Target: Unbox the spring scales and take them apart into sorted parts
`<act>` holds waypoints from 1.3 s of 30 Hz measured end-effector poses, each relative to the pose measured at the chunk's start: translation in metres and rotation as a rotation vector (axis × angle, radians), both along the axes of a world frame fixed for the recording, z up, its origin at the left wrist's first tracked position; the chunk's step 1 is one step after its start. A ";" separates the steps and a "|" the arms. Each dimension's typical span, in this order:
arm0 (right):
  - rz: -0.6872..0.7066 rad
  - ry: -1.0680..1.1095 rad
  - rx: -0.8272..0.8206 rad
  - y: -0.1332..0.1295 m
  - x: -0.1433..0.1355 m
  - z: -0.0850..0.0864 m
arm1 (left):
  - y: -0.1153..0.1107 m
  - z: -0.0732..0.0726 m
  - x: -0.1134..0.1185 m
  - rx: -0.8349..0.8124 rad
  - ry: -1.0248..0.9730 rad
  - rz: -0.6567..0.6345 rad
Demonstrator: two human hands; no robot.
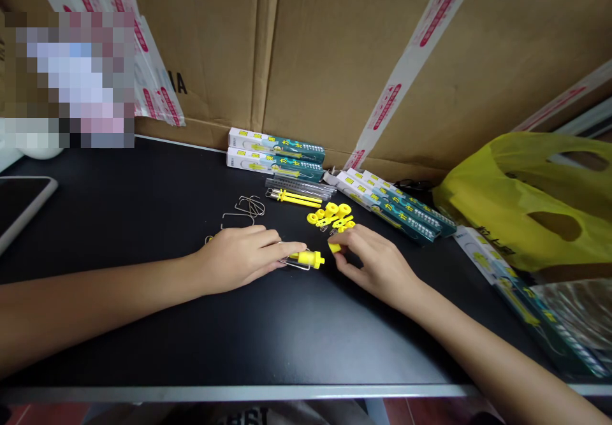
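Note:
My left hand [248,253] is closed around a spring scale, a clear tube with a yellow plastic end [308,259] and a bent wire at its side. The yellow end points right, out past my fingertips; most of the tube is hidden under the hand. Between thumb and fingers, my right hand [373,262] pinches a small yellow plastic cap [334,246], a short gap from the scale's end. Behind it lie loose yellow plastic parts [329,213] and small springs [333,231]. Bent wire hooks [251,207] rest beyond my left hand.
Clear tubes [301,187] and yellow rods [299,198] lie farther back. Spring scale boxes stand at the back [275,163] and right [392,208]. A yellow plastic bag [507,189] sits at the right, a phone [23,202] at the left. Cardboard [310,49] walls the back.

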State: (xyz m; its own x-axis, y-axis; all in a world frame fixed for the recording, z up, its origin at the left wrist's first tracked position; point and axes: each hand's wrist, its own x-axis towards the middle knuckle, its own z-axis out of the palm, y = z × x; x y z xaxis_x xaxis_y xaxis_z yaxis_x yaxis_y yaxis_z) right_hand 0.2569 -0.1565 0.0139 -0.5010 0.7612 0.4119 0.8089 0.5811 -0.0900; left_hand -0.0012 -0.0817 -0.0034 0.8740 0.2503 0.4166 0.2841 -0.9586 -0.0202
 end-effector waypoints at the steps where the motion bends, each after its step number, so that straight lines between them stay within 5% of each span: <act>1: -0.008 -0.059 -0.001 0.001 0.000 0.000 | 0.000 0.000 0.000 0.001 -0.002 0.001; 9: -0.026 -0.128 -0.119 -0.002 -0.006 -0.004 | 0.000 -0.001 0.000 -0.009 0.000 0.001; 27: -0.136 -0.089 -0.012 0.031 -0.028 -0.012 | 0.001 -0.001 0.000 0.002 -0.002 -0.012; 34: -0.277 -0.269 0.196 0.035 -0.022 -0.015 | 0.001 -0.001 0.000 0.009 -0.008 -0.010; 39: -0.286 -0.278 0.202 0.038 -0.019 -0.016 | 0.001 -0.002 0.000 -0.011 -0.001 -0.010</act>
State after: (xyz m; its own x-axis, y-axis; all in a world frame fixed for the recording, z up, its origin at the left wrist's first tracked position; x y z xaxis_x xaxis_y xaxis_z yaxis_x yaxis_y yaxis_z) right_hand 0.2376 -0.1189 -0.0020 -0.3945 0.8034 0.4460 0.9171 0.3141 0.2454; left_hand -0.0010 -0.0803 -0.0059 0.8762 0.2458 0.4146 0.2744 -0.9616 -0.0098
